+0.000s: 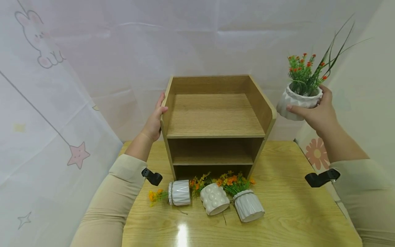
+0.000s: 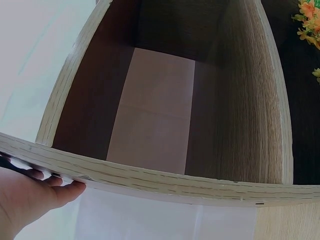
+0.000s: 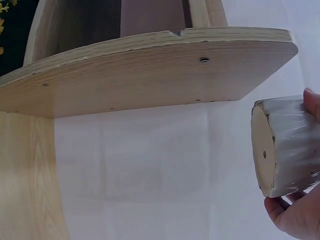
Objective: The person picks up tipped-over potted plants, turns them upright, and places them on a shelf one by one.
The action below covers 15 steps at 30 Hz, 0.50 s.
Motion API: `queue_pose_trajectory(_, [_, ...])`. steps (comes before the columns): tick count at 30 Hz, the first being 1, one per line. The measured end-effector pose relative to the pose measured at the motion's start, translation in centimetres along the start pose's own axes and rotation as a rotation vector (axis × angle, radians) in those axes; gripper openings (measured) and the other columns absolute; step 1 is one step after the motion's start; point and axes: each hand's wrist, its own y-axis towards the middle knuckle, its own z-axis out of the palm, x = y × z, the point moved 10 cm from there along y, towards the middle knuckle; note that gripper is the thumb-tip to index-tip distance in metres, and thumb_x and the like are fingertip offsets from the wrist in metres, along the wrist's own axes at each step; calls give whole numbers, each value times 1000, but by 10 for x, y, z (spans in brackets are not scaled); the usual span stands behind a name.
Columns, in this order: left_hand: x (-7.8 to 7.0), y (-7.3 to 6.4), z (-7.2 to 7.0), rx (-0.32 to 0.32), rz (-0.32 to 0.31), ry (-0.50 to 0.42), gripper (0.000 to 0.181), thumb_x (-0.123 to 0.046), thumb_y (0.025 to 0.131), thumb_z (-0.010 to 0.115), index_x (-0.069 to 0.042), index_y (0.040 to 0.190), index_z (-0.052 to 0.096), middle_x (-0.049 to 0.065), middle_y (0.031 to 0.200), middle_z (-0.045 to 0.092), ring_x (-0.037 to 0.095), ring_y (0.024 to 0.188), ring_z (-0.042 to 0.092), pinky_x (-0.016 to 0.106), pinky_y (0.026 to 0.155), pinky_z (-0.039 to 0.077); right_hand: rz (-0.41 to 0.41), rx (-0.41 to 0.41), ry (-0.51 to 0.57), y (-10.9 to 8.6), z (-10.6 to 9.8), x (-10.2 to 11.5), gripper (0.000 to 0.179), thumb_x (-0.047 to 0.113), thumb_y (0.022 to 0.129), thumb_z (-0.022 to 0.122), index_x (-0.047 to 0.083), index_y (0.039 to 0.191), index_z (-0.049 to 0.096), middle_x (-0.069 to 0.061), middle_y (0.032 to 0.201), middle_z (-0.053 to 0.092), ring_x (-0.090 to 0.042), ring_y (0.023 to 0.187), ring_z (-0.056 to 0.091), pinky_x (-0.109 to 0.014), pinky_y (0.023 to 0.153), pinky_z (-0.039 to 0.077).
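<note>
Holds up in the right hand point(image 1: 324, 113) a white pot point(image 1: 296, 103), with the thumb across its front and the fingers curled round its side. Carries it upright in the air, to the right of the shelf point(image 1: 216, 120) and apart from the wood. Contains, in that pot, a small bush of orange-red flowers point(image 1: 303, 65) and a few long grass blades point(image 1: 318, 72).

Grips with the left hand point(image 1: 152, 126) the shelf's left side, with the thumb over the front edge and the fingers against the outer face.

Has, on the table point(image 1: 287, 195) just in front of the shelf, three more planted pots in a row. Lies on its side at the left as a ridged pot point(image 1: 180, 192), with yellow flowers point(image 1: 153, 196) poking out leftward. Continues in the middle with a bumpy cream pot point(image 1: 213, 199), then at the right with a pleated pot point(image 1: 249, 206), both tipped mouth toward the shelf. Crowds above these two with orange flowers point(image 1: 233, 180); hard to tell which stems belong to which pot.
</note>
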Motion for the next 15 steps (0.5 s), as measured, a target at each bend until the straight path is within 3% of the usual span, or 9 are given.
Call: queue_pose_trajectory(15, [0, -1, -3, -1, 1, 6, 71, -26, 95, 27, -38, 157, -5, -15, 164, -15, 19, 151, -18, 58, 118, -7, -30, -4, 37, 11, -1, 51, 109, 38, 84, 73, 38, 153, -11, -8, 165, 2, -22, 149, 19, -48, 117, 28])
